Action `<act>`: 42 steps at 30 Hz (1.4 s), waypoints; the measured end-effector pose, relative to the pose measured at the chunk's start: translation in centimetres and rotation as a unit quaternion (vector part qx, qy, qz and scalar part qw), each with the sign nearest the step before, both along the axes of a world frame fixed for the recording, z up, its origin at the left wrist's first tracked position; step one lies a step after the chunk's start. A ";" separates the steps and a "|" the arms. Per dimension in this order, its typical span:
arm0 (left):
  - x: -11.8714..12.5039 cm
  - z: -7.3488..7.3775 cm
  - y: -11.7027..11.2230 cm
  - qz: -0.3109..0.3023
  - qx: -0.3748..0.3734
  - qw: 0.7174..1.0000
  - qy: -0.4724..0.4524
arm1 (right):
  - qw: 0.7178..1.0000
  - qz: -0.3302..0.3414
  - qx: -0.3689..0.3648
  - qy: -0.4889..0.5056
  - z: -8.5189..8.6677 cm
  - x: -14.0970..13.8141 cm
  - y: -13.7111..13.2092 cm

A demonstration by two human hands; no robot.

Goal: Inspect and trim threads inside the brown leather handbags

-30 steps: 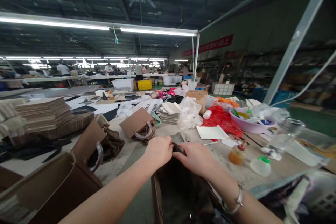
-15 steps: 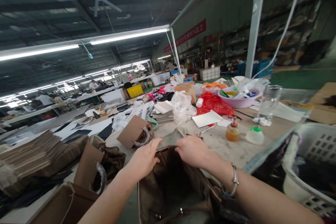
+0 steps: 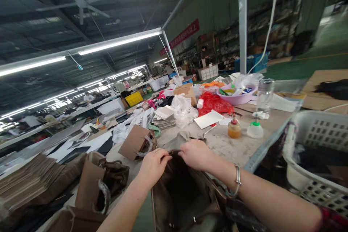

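An open brown bag (image 3: pixel 187 188), seen at six o'clock in the head view, is held by its far rim, which is pinched between the thumb and fingers of both the left hand (image 3: pixel 153 166) and the right hand (image 3: pixel 196 155), set close together. A brown panel with a wrapped handle (image 3: pixel 133 141) is seen toward ten o'clock from the bag, a red plastic bag (image 3: pixel 219 104) toward one.
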State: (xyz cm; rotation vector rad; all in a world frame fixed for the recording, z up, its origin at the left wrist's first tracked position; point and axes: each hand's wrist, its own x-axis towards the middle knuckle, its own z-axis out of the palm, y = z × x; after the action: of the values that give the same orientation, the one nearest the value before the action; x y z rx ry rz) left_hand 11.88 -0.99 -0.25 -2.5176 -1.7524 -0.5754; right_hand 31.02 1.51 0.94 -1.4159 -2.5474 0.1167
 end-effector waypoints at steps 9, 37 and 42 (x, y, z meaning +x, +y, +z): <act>1.4 0.0 0.0 0.125 0.011 0.991 -0.038 | 1.000 0.007 -0.004 0.026 -0.9 -0.1 0.4; -0.9 -0.2 -1.8 0.054 -0.038 0.989 -0.134 | 0.997 0.071 0.031 0.003 -0.5 -1.6 2.8; -0.3 0.4 -1.6 0.004 0.030 0.997 -0.064 | 0.997 0.078 0.022 0.013 0.0 -1.3 2.7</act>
State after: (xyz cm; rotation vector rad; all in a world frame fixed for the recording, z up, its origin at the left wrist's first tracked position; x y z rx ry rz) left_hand 11.60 -2.59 0.12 -2.4837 -1.7558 -0.7927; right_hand 29.70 4.23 0.90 -1.1916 -2.6193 0.1030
